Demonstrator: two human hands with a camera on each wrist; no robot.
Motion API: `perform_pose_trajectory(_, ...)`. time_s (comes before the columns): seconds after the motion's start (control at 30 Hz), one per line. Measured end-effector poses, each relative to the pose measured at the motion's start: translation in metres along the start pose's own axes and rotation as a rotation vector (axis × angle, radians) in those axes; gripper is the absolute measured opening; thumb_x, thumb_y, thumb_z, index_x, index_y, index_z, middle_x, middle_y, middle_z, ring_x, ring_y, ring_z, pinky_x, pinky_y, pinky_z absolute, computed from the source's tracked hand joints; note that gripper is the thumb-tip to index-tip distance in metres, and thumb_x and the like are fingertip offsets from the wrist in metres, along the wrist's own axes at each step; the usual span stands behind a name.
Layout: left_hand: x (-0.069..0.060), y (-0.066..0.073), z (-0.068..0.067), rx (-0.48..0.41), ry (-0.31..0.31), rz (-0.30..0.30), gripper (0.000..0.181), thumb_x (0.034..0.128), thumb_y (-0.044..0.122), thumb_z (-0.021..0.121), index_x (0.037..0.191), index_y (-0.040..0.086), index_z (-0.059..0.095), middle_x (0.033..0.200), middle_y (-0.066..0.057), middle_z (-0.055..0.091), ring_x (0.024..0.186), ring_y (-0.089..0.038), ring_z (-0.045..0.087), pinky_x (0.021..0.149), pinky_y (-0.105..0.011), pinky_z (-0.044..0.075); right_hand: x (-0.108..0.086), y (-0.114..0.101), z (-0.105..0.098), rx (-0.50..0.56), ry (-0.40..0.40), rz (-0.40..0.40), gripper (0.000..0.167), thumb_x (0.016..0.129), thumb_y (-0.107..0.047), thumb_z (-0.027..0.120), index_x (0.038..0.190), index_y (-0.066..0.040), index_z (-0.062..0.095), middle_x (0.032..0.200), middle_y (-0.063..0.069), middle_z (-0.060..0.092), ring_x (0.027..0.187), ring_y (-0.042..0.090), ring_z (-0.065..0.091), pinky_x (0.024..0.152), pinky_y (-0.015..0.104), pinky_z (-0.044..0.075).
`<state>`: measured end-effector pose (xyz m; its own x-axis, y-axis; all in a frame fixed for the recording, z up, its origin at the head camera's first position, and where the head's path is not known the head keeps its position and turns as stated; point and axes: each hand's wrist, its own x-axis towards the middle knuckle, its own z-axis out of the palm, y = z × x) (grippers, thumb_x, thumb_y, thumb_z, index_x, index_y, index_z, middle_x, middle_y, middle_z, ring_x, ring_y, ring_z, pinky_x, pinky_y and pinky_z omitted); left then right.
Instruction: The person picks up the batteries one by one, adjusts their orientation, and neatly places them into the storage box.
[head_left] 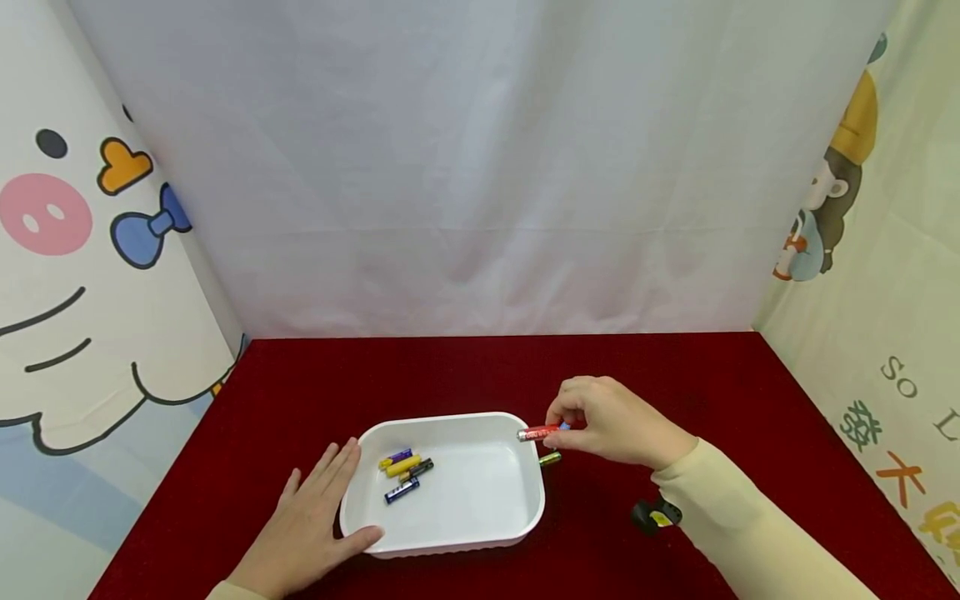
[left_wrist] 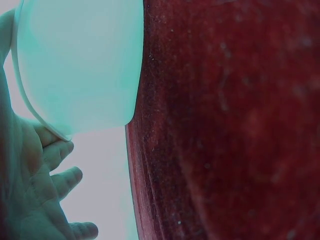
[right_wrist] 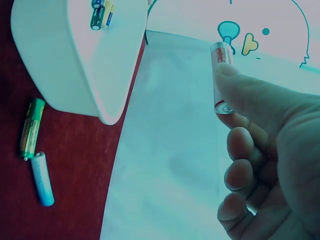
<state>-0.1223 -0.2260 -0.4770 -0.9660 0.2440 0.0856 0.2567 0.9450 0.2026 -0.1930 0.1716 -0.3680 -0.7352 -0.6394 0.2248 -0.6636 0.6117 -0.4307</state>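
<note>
My right hand [head_left: 611,421] pinches a red battery [head_left: 536,432] between thumb and fingers, above the right rim of a white tray [head_left: 480,483]. In the right wrist view the red battery [right_wrist: 222,90] stands upright in the pinch. On the cloth outside the tray's right side lie a green battery [right_wrist: 32,127] and a light blue battery [right_wrist: 43,179]. Straight fingers of my left hand [head_left: 311,504] rest along the tray's left rim, the thumb at its front corner. Inside the tray, towards the left, several batteries lie together, including a yellow one [head_left: 403,466] and a dark blue one [head_left: 402,490].
A dark red cloth [head_left: 465,375] covers the table. A small black object with a yellow mark [head_left: 654,517] shows below the right wrist. White curtain [head_left: 487,167] stands behind, with cartoon-printed cloths at both sides.
</note>
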Motion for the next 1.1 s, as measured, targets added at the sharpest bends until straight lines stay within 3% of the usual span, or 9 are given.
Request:
perform_pose_trajectory(0.53, 0.001, 0.000, 0.001, -0.002, 0.001, 0.005, 0.107, 0.0740, 0.081, 0.052, 0.154, 0.015, 0.024, 0.158, -0.003, 0.025, 0.144, -0.031, 0.022, 0.103, -0.072, 0.020, 0.038, -0.023, 0.013, -0.007, -0.071, -0.044, 0.012, 0.079, -0.030, 0.080, 0.077, -0.027, 0.068, 0.068, -0.011, 0.050, 0.064, 0.005, 0.046, 0.056, 0.022, 0.041)
perform_pose_trajectory(1.1, 0.001, 0.000, 0.002, 0.006, 0.001, 0.002, 0.108, 0.0741, 0.081, 0.051, 0.154, 0.014, 0.023, 0.158, -0.005, 0.024, 0.144, -0.031, 0.022, 0.103, -0.072, 0.020, 0.076, -0.034, 0.049, 0.007, -0.184, -0.063, 0.012, 0.081, -0.033, 0.077, 0.079, -0.025, 0.069, 0.071, -0.011, 0.052, 0.069, 0.006, 0.048, 0.059, 0.020, 0.041)
